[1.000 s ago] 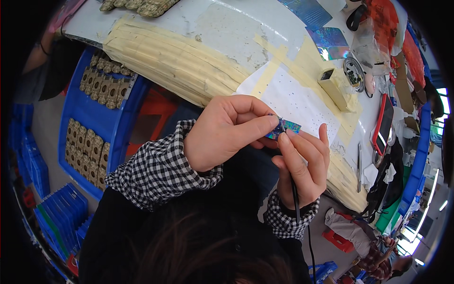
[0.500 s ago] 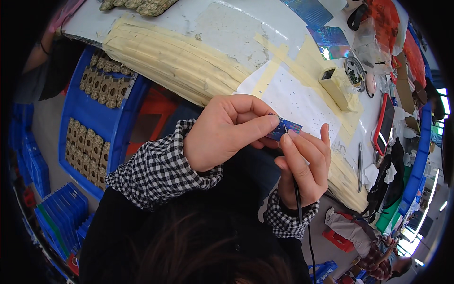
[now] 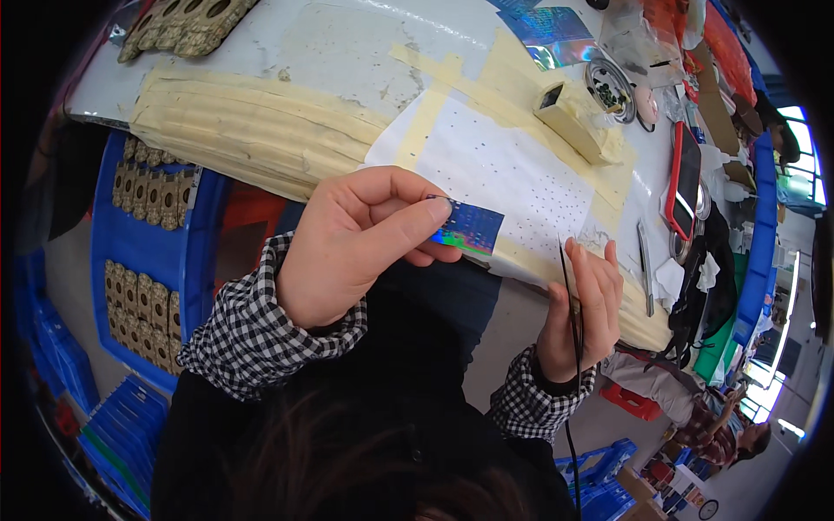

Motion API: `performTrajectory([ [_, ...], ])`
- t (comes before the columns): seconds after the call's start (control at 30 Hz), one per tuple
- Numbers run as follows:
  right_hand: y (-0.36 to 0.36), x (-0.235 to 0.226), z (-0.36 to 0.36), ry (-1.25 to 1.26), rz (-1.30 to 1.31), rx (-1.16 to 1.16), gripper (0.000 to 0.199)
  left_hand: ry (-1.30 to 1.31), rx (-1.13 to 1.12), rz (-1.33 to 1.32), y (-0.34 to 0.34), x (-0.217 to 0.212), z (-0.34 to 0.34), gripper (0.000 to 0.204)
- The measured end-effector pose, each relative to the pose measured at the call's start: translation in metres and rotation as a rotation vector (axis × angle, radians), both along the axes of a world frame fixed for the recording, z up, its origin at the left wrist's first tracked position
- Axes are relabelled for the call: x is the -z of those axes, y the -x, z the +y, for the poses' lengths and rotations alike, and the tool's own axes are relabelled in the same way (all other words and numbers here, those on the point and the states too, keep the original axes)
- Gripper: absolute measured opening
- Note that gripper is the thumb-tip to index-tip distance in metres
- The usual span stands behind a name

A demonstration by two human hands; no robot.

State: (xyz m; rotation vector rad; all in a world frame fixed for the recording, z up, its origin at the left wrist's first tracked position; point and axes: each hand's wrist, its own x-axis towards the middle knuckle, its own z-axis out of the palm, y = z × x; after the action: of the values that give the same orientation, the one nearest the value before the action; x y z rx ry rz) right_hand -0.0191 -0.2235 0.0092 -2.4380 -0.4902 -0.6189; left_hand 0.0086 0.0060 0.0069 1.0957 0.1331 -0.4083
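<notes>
Holographic blue sheet (image 3: 476, 227) pinched in my left hand (image 3: 360, 239), by near edge of white paper (image 3: 521, 178). My right hand (image 3: 592, 304) holds slim black pointed tool (image 3: 574, 317), tip clear of sheet. Paper already widely speckled; work seems partway, remainder unclear.

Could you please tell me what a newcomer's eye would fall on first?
Probably the shiny blue sheet, pinched in the left hand near the centre; the right hand holds a slim dark tool. Next, likely the patterned pieces in the blue tray at left, and the red-edged phone at right.
</notes>
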Motion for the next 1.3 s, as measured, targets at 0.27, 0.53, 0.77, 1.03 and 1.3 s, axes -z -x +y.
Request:
performTrajectory([
  [0.27, -0.007, -0.006, -0.006, 0.074, 0.04, 0.048, 0.034, -0.011, 0.009, -0.002, 0.0, -0.001, 0.0, 0.013],
  [0.53, -0.011, -0.01, -0.002, 0.216, 0.082, 0.013, 0.027, -0.003, -0.002, 0.007, 0.0, -0.002, 0.001, 0.013],
  [0.77, -0.015, -0.026, 0.001, 0.334, 0.136, -0.053, 0.018, 0.001, 0.014, 0.006, 0.0, -0.001, 0.001, 0.015],
  [1.03, -0.008, -0.029, -0.006, 0.066, 0.059, -0.006, 0.01, -0.013, 0.003, 0.012, 0.0, 0.0, 0.0, 0.014],
  [1.3, -0.001, -0.026, 0.037, -0.004, 0.02, -0.291, 0.023, -0.017, 0.036, 0.005, -0.001, -0.003, 0.001, 0.016],
])
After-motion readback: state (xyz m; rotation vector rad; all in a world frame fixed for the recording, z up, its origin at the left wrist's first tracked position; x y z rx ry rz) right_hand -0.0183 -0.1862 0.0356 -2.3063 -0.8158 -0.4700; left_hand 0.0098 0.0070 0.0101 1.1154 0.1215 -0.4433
